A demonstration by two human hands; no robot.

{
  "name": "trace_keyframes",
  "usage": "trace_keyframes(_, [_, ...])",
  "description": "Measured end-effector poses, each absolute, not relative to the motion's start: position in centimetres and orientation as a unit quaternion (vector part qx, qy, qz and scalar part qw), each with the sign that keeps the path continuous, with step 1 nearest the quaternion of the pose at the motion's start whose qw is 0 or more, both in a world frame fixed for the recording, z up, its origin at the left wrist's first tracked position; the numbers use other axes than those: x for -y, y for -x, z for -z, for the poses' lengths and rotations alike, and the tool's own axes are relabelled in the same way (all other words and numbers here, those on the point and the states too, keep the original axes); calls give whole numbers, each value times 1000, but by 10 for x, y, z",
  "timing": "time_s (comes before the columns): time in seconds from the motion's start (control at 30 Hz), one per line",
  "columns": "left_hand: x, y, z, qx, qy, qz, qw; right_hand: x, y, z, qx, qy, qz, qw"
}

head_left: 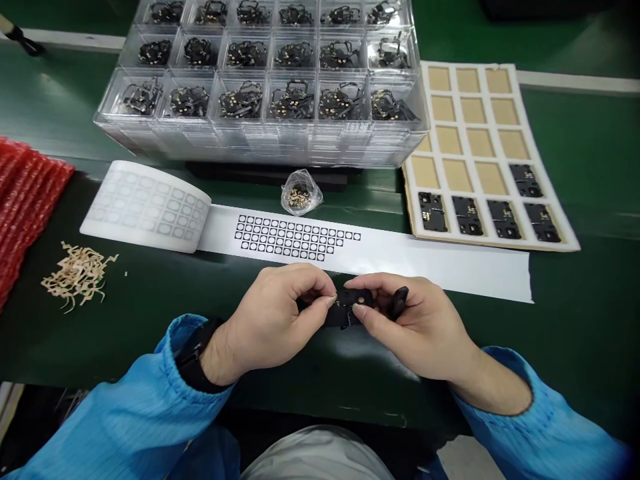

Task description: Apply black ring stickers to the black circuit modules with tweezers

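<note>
The left hand [273,323] and the right hand [417,330] meet nearest to the person, over the near side of the green mat [575,320]. Both hands pinch one small black part [345,312] between thumb and forefinger, the left hand at its left end and the right hand at its right end. The part is flat, dark and matt. The fingertips cover both its ends, and finer details are too small to tell. A black rounded piece [399,301] shows behind the right fingers; I cannot tell if it belongs to the part.

Just behind the hands lies a long white strip [440,267] with a block of small black square frames [295,238] on it. Its left end is wound into a roll [147,207]. Near left is a pile of tan scraps [77,273], and further left a red ribbed sheet [25,193].

Behind the strip stands a small clear bag [301,192] of tan pieces. Far behind, stacked clear trays [260,143] hold dark parts in their compartments and hide one corner of a white tray [505,107] on the right. This tray has tan pockets. Black plates [470,215] fill its nearest row and one pocket behind.
</note>
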State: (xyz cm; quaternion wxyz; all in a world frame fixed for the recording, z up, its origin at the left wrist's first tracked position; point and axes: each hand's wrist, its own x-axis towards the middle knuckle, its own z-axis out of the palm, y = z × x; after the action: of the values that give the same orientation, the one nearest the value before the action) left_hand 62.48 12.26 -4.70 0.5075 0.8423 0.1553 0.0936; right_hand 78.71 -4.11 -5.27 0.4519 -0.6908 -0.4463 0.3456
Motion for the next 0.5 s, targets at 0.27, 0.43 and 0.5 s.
trace_keyframes(0.27, [-118, -625, 50, -149, -840, -141, 503, 43, -786, 53, 443, 687, -344, 462])
trace_keyframes(0.43, [-117, -625, 51, -144, -842, -162, 495, 42, -786, 53, 437, 687, -350, 464])
trace_keyframes(0.5, [-118, -625, 50, -141, -846, -164, 488, 42, -787, 53, 437, 689, -349, 462])
